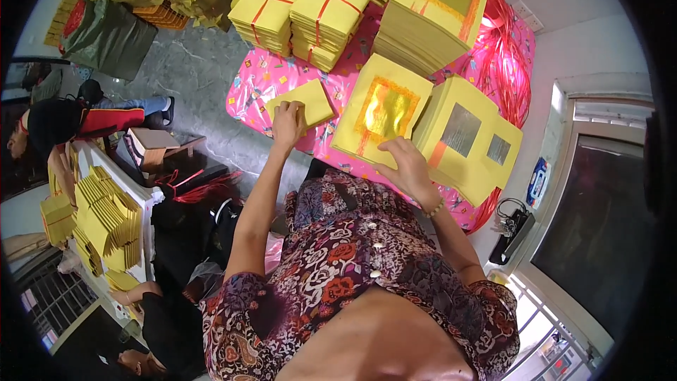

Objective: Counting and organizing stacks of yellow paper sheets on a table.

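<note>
My left hand [288, 125] has its fingers curled over the left part of a small stack of folded yellow paper [316, 102] on the table. To the right lies a pile of yellow paper sheets with a gold foil square [386, 107] framed in orange. Over the near edge of that pile is my right hand [407, 168], its thumb and fingers apart; whether the fingertips touch the paper is hard to tell. Beside it, farther right, are yellow sheets with silver foil squares [462, 129].
A pink patterned cover [254, 88] lies on the table. Behind stand yellow paper bundles tied with red string [331, 3], a tall foil-topped stack [423, 35] and red plastic strands [504, 63]. At left, people work beside a table of yellow bundles [106, 212].
</note>
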Demonstrator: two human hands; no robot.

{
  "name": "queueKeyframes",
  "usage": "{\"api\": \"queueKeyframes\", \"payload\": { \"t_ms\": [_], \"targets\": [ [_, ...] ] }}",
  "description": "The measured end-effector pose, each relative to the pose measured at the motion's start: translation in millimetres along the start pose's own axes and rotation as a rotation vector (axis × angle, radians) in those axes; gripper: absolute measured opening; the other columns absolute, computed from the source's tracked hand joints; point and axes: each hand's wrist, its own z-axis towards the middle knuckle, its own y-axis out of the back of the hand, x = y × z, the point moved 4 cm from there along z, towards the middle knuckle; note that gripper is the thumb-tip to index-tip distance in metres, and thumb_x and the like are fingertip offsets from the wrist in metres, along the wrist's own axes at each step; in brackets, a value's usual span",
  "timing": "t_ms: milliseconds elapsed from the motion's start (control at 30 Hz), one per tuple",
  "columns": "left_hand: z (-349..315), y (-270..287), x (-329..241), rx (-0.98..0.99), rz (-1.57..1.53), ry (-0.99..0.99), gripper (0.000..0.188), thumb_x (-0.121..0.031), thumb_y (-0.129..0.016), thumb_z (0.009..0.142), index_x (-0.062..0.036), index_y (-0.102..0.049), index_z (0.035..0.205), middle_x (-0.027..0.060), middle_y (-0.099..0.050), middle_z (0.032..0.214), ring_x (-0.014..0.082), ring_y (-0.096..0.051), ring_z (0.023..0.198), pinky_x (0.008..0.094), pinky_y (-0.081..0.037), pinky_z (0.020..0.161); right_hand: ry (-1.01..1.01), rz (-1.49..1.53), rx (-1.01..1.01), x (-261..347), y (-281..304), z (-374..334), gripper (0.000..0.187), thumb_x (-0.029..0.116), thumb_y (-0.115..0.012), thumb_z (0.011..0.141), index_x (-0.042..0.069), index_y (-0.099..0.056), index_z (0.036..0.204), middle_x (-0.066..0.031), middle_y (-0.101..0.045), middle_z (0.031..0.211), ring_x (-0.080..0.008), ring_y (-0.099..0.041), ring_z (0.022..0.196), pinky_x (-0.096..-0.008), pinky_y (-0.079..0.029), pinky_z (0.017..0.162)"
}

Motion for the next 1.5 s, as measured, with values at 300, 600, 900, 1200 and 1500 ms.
{"api": "queueKeyframes", "payload": {
  "t_ms": [300, 600, 900, 1200, 1500],
  "targets": [
    [-7, -20, -22, -0.133, 0.273, 0.147, 0.056, -0.036, -0.072, 0.077, -0.0073, -0.049, 0.119, 0.0181, -0.05, 0.109, 0.0363, -0.049, 0.096, 0.0483, -0.042, 0.08, 0.046, -0.098, 0.054, -4, -9, 0, 0.032, 0.022, -0.073, 0.073, 0.007, -0.059, 0.098, -0.0079, -0.054, 0.092, -0.0264, -0.057, 0.089, -0.038, -0.049, 0.076],
    [-7, -20, -12, -0.14, 0.212, 0.265, 0.056, -0.034, -0.069, 0.08, -0.0083, -0.048, 0.124, 0.0193, -0.047, 0.118, 0.0372, -0.046, 0.104, 0.0494, -0.039, 0.085, 0.14, -0.126, 0.092, -9, -10, 6, 0.028, 0.022, -0.071, 0.076, 0.007, -0.06, 0.097, -0.0077, -0.055, 0.09, -0.0259, -0.057, 0.087, -0.0373, -0.05, 0.074],
    [-8, 36, -45, -0.241, -0.112, 0.062, 0.029, -0.023, -0.064, 0.085, -0.0076, -0.061, 0.11, 0.0154, -0.057, 0.107, 0.0332, -0.05, 0.102, 0.0433, -0.041, 0.088, 0.091, 0.047, 0.157, -25, -5, 17, 0.015, 0.02, -0.065, 0.085, 0.005, -0.067, 0.083, -0.0087, -0.063, 0.081, -0.0277, -0.062, 0.072, -0.0375, -0.05, 0.064],
    [-6, 59, -130, 0.196, -0.613, -0.268, 0.023, -0.018, -0.077, 0.075, -0.0092, -0.071, 0.096, 0.0073, -0.066, 0.103, 0.0236, -0.058, 0.101, 0.0349, -0.045, 0.089, 0.004, 0.097, 0.214, -29, -1, 22, 0.019, 0.022, -0.062, 0.087, 0.003, -0.067, 0.084, -0.0109, -0.063, 0.077, -0.0299, -0.062, 0.069, -0.0381, -0.049, 0.061],
    [-5, 50, -126, 0.207, -0.549, -0.283, 0.012, -0.018, -0.072, 0.081, -0.0073, -0.073, 0.087, 0.0042, -0.07, 0.088, 0.0211, -0.06, 0.091, 0.0338, -0.046, 0.084, 0.015, 0.087, 0.184, -30, -3, 20, 0.019, 0.022, -0.061, 0.087, 0.004, -0.068, 0.085, -0.0115, -0.063, 0.077, -0.031, -0.062, 0.071, -0.0396, -0.049, 0.062]
  ]
}}
